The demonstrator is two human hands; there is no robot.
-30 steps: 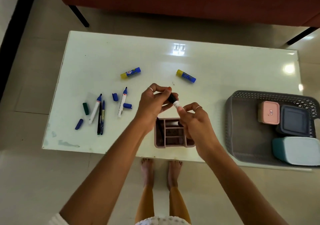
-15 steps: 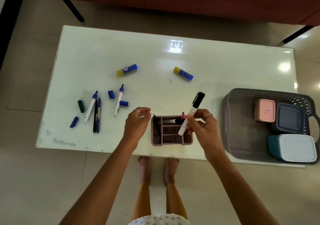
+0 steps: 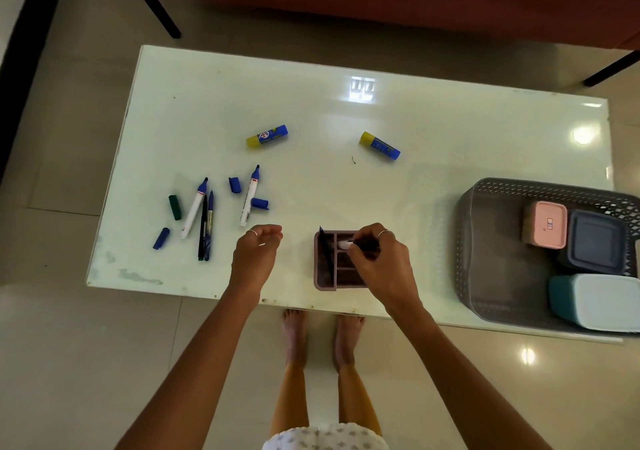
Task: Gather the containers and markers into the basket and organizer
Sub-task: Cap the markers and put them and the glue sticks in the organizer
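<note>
While the left hand hangs loose, right-hand fingers pinch a marker over the organizer.

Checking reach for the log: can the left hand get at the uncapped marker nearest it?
Probably yes. The left hand holds nothing, and the uncapped marker lies just beyond it on bare table.
</note>
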